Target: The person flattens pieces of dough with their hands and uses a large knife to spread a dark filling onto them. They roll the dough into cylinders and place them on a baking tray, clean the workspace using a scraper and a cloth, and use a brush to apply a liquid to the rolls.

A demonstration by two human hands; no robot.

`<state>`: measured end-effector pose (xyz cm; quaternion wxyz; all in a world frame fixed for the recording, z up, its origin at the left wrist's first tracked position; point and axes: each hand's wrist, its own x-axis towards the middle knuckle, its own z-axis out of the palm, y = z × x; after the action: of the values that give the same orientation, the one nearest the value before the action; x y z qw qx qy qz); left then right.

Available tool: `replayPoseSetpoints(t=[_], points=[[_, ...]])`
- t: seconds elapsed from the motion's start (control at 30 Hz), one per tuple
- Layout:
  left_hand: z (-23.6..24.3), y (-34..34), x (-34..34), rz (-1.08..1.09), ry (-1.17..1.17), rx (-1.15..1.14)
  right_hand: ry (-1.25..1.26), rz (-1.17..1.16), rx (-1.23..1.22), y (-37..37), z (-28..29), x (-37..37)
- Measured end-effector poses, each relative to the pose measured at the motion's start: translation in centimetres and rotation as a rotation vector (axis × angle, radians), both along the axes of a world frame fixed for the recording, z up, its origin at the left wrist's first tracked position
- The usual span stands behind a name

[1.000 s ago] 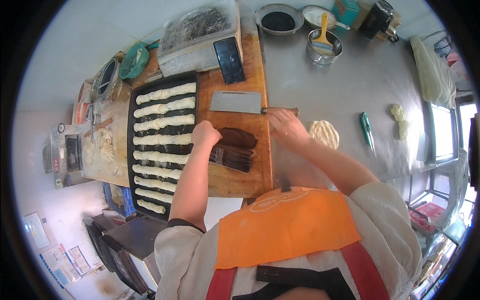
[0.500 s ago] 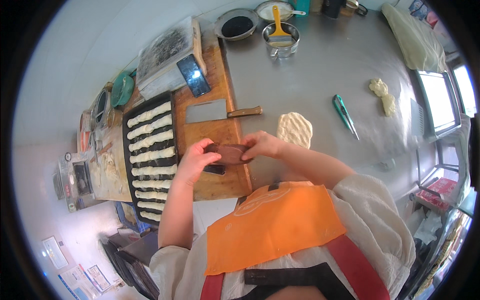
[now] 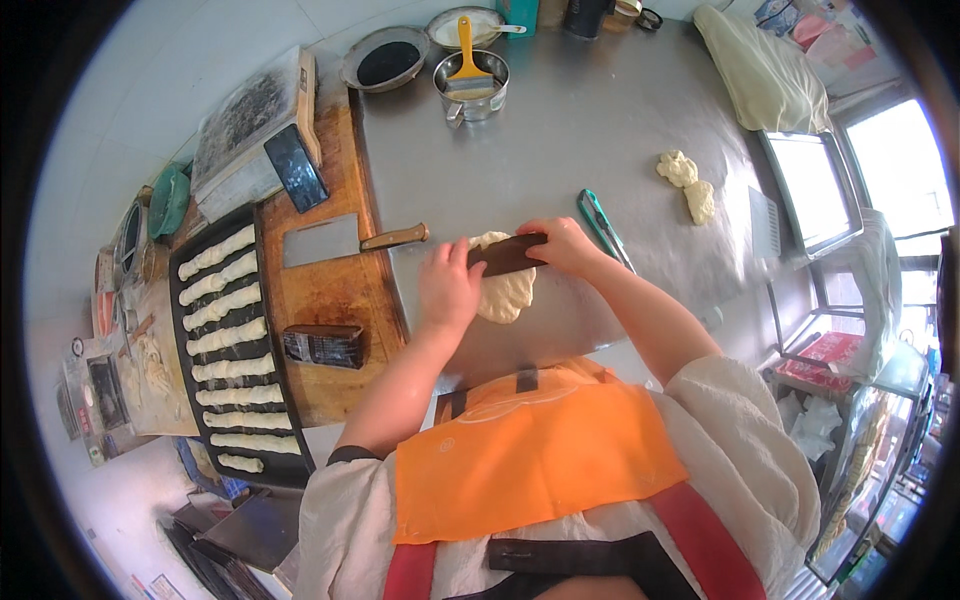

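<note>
Head view: a dark brown slab (image 3: 508,255) is held level across the upper part of a flattened dough piece (image 3: 507,296), close to the front edge of the steel table (image 3: 600,100) and just beyond the wooden board's right edge. The left hand (image 3: 449,287) has its fingers clamped on the slab's left end; the right hand (image 3: 566,248) pinches the other end. Whether the slab touches the dough, I cannot tell.

Judging by how things lie, the flattening of this piece is done and the slab is separate from the larger block, while the dough is not yet closed around it. The dark block (image 3: 323,346) sits near the front edge of the wooden board (image 3: 340,400), apparently enough for more slabs. A cleaver (image 3: 321,241) lies behind it, handle jutting over the board's right edge.

Along the board's left edge, a black tray (image 3: 285,463) bears nine pale dough rolls (image 3: 239,395), which look shaped and set out. Toward the steel table's right edge, two adjoining dough lumps (image 3: 700,200) look unworked. A green-handled tool (image 3: 600,222) lies between them and the right hand; near the back edge stands a metal pot (image 3: 470,106) holding a yellow-handled brush (image 3: 466,50).
</note>
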<state>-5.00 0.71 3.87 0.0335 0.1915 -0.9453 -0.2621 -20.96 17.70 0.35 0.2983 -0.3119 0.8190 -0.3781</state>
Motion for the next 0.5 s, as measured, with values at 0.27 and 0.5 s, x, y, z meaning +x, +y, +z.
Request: replayPoseSetpoints(t=[0.27,0.5], points=[[-5.8,1.9,1.0,-0.486,0.052,-0.192,0.029,-0.158,-0.042,-0.3,-1.0,2.3],[-4.9,1.3,1.1,-0.217,0.208,0.334,-0.134,-0.728,-0.236,2.0,-0.8,10.9]])
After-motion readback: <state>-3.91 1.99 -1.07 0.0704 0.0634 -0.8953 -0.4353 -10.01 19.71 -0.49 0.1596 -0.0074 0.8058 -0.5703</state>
